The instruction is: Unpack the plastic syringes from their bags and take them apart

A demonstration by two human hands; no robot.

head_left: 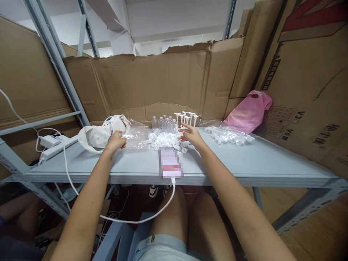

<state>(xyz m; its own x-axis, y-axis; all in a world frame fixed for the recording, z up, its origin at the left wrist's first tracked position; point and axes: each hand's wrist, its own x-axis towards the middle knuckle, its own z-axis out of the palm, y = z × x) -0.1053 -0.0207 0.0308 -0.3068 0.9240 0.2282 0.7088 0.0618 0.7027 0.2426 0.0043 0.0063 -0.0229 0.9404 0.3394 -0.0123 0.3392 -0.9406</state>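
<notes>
My left hand (116, 141) is beside a white cloth bag (99, 136) and a clear plastic bag (137, 136). Its fingers are curled, and whatever they may hold is hidden. Spread fingers on my right hand (191, 135) reach over the right side of a pile of small white caps (165, 139), with nothing visible in them. Just behind that hand stand several white T-shaped pieces (187, 117) on thin stems. Several clear small bottles (164, 124) are upright behind the pile.
In front of the caps lies a phone (170, 163) with a white cable (152, 217) hanging off the table edge. A power strip (58, 146) is at left. A clear bag of white parts (230, 135) and a pink plastic bag (248, 112) lie right. Cardboard (152, 79) walls the back.
</notes>
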